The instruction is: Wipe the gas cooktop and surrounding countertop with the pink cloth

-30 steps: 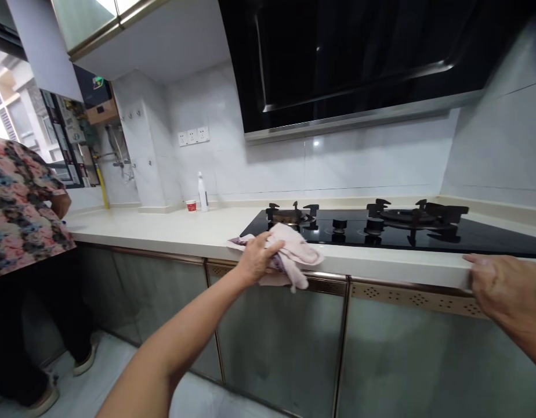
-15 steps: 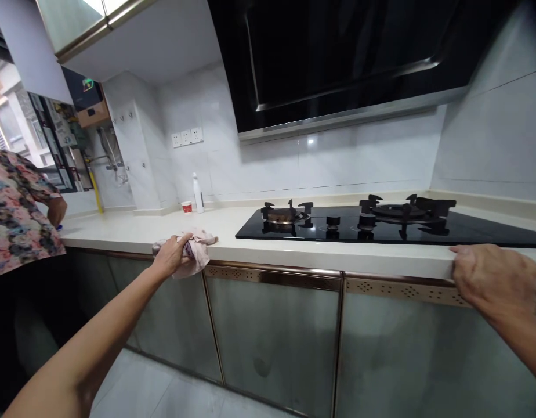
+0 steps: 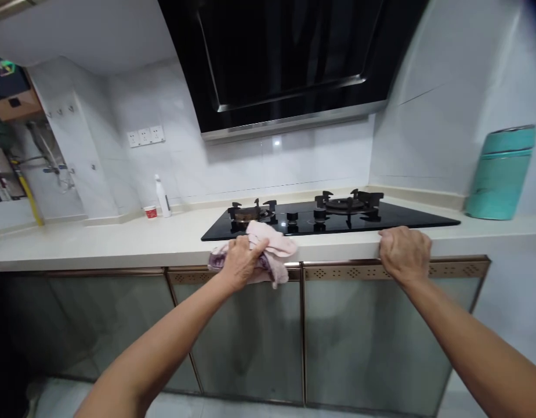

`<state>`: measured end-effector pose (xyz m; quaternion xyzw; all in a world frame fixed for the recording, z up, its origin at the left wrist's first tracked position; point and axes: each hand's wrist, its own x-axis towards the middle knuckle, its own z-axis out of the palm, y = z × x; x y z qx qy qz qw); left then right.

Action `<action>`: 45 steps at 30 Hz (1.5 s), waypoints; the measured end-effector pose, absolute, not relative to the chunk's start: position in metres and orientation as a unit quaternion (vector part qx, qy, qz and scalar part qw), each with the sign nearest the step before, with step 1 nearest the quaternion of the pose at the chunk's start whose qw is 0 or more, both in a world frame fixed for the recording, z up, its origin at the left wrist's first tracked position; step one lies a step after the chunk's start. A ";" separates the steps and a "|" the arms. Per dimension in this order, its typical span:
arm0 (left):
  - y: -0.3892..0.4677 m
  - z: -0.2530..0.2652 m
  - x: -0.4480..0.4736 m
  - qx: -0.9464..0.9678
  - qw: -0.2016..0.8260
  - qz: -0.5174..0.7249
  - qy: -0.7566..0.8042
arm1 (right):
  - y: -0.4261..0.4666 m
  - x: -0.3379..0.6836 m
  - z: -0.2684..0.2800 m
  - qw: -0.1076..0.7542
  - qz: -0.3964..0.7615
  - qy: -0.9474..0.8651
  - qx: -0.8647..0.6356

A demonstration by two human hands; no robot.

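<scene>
My left hand point(image 3: 241, 261) is closed on a pink cloth point(image 3: 272, 239) with purplish parts. The cloth lies bunched over the front edge of the pale countertop point(image 3: 98, 247), before the left burner, and part of it hangs down the front. Farther right, my right hand point(image 3: 405, 252) grips the countertop's front edge with curled fingers, in front of the black gas hob point(image 3: 398, 219). Its fingertips are mostly hidden from me.
A white spray bottle point(image 3: 162, 197) and a small red-and-white cup point(image 3: 150, 212) stand by the back wall. At the right is a turquoise container point(image 3: 500, 173). The black range hood point(image 3: 285, 64) hangs above the hob, with cabinet doors point(image 3: 246, 342) below.
My left hand has slid the cloth rightward along the counter edge, to in front of the hob. My view has turned right; the other person is almost out of it. My right hand stays at the edge.
</scene>
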<state>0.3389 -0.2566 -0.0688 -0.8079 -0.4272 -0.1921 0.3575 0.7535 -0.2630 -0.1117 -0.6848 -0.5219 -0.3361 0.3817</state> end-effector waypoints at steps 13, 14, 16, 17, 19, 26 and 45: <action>-0.266 -0.038 0.494 -0.899 0.209 -0.184 -0.339 | -0.288 0.688 -0.057 0.495 -0.201 -0.666 -0.520; -0.264 -0.035 0.490 -0.904 0.183 -0.185 -0.340 | -0.290 0.669 -0.055 0.474 -0.188 -0.718 -0.474; -0.261 -0.029 0.476 -0.913 0.133 -0.184 -0.338 | -0.291 0.637 -0.055 0.419 -0.178 -0.768 -0.450; -0.259 -0.024 0.467 -0.917 0.110 -0.181 -0.338 | -0.292 0.625 -0.057 0.396 -0.178 -0.775 -0.460; -0.255 -0.013 0.446 -0.922 0.055 -0.168 -0.343 | -0.292 0.612 -0.059 0.364 -0.191 -0.766 -0.494; -0.229 0.022 0.380 -0.855 -0.035 -0.306 -0.417 | -0.295 0.609 -0.064 0.324 -0.283 -0.733 -0.527; -0.204 -0.006 0.378 -0.862 0.101 -0.171 -0.466 | -0.303 0.905 -0.040 0.411 -0.149 -0.379 -0.816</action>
